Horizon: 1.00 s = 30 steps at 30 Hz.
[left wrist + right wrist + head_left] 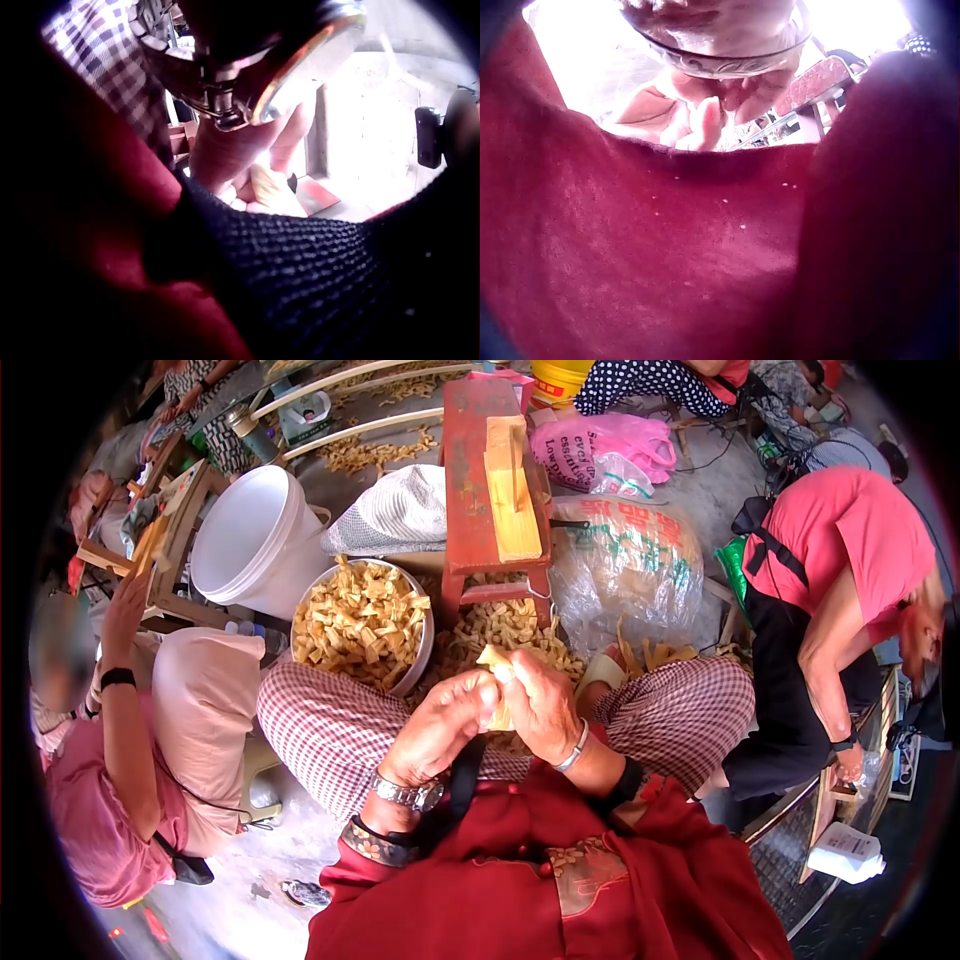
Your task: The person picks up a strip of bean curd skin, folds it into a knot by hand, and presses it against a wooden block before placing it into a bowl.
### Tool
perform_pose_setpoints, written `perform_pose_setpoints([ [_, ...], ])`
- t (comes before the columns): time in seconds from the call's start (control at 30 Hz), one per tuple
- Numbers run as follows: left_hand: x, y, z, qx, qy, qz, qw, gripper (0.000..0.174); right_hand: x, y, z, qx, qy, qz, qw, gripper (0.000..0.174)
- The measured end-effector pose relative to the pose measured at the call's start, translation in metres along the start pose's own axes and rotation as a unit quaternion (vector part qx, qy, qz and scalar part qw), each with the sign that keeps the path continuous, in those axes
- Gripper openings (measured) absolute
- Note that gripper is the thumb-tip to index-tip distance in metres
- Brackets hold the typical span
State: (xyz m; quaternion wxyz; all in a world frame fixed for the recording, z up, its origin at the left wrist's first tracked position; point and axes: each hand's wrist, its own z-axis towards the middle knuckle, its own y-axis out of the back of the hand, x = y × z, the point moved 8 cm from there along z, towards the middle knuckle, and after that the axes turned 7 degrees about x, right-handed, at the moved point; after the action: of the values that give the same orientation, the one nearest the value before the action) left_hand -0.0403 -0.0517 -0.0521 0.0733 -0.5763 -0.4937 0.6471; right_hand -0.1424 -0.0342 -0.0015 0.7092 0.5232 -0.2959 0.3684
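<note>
Red sleeves (680, 880), hands (440, 722) round 1 pale strip (496, 662), tip toward bench (468, 490).

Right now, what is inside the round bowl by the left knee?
Tan folded pieces heaped above the bowl rim. Its bottom and lower layers are hidden under the heap.

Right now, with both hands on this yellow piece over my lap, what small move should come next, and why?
Probably carry it forward and left to the bowl once it is done. The left hand and right hand both pinch the yellow piece, and the bowl, heaped with similar pieces, looks like the nearest container for it.
</note>
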Motion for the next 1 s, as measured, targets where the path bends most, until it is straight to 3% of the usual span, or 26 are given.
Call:
perform_pose_setpoints([
  [0.07,-0.010,-0.013,-0.004,0.008,0.004,0.064,0.998,0.013,-0.010,-0.003,-0.002,0.001,-0.052,0.036,0.998,0.015],
  [0.1,-0.006,-0.003,-0.006,-0.044,0.013,0.101,0.994,0.004,-0.016,-0.005,-0.003,0.009,-0.083,0.055,0.995,0.017],
  [0.13,-0.022,-0.005,-0.007,-0.068,-0.052,0.269,0.959,0.005,-0.021,-0.008,-0.004,0.018,-0.112,0.075,0.991,0.020],
  [0.17,-0.038,-0.013,-0.009,-0.091,-0.116,0.428,0.892,0.007,-0.032,-0.015,-0.006,-0.027,-0.121,0.162,0.979,0.025],
  [0.2,-0.050,-0.024,-0.012,-0.110,-0.176,0.573,0.793,0.009,-0.040,-0.023,-0.008,0.021,-0.155,0.184,0.970,0.026],
  [0.27,-0.053,-0.029,-0.015,-0.119,-0.208,0.577,0.781,0.015,-0.045,-0.030,-0.010,0.115,-0.221,0.225,0.942,0.027],
  [0.5,-0.045,-0.032,-0.015,-0.085,-0.212,0.599,0.767,0.023,-0.038,-0.032,-0.014,0.251,-0.212,0.228,0.917,0.026],
  [0.6,-0.040,-0.016,-0.015,-0.128,-0.159,0.519,0.830,0.021,-0.024,-0.021,-0.012,0.196,-0.160,0.203,0.946,0.026],
  [0.67,-0.029,-0.008,-0.011,-0.113,-0.151,0.269,0.944,0.019,-0.015,-0.012,-0.011,0.122,-0.101,0.193,0.968,0.026],
  [0.73,-0.030,-0.016,-0.010,-0.075,-0.128,0.185,0.971,0.023,-0.007,-0.002,-0.010,0.051,-0.037,0.193,0.979,0.025],
  [0.87,-0.028,-0.017,-0.010,-0.038,-0.122,-0.024,0.991,0.028,0.017,0.007,-0.009,0.056,0.044,0.108,0.992,0.024],
  [1.0,-0.030,-0.018,-0.015,-0.020,-0.127,-0.076,0.989,0.031,0.029,0.010,-0.005,0.071,0.016,0.177,0.981,0.019],
])
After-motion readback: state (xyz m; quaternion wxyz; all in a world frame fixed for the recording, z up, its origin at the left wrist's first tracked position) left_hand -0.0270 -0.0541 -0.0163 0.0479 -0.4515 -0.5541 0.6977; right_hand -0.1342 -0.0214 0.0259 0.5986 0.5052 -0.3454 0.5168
